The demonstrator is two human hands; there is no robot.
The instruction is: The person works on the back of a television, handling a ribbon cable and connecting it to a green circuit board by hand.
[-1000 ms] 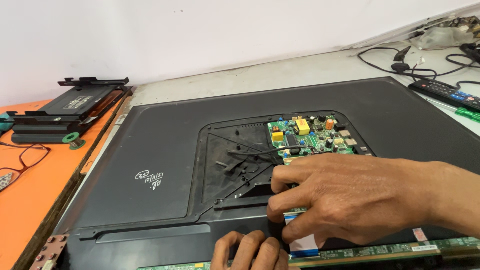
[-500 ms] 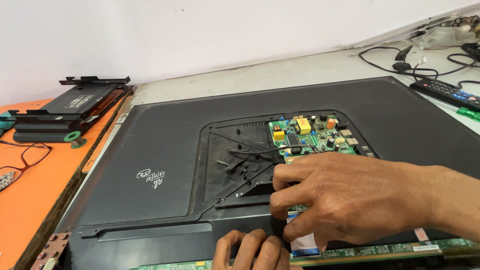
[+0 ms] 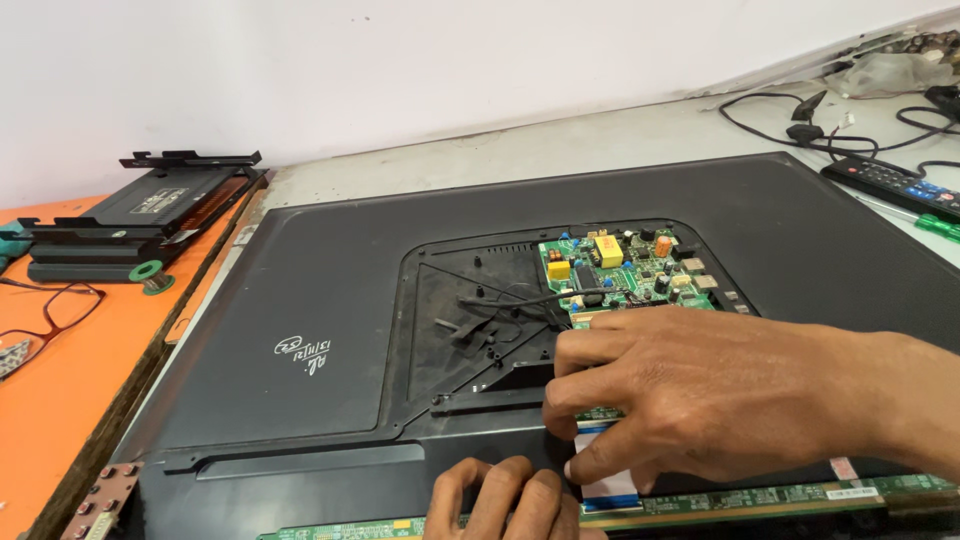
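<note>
**Two hands at the ribbon cable on an opened flat panel**

Seen from the head camera, looking down: the right hand [image 3: 700, 395] lies palm down across the lower part of a green circuit board [image 3: 625, 268], its fingers spread and bent, the fingertips pressing on a flat white ribbon cable [image 3: 605, 485] with a blue end. Whether it pinches the cable or only presses it flat, I cannot tell. The left hand [image 3: 505, 500] sits just below and to the left of the right one, at the near edge of the picture, knuckles up and fingers curled under; what it grips, if anything, is hidden.

Both hands rest on the matte black back of a large flat panel [image 3: 330, 290], smooth and slightly dusty, with a recessed, rib-moulded bay just left of the right hand. Thin black wires [image 3: 510, 300] cross that bay toward the board. Under the hands runs a long narrow green strip board [image 3: 800, 495].

Well to the left of the hands, on an orange table surface [image 3: 70, 400], lie a stack of black metal brackets [image 3: 150, 205] and a pair of dark-framed glasses [image 3: 45, 310]. Far beyond the right hand, a black remote control [image 3: 890, 185] and loose black cables [image 3: 790, 115] lie on the grey bench.
</note>
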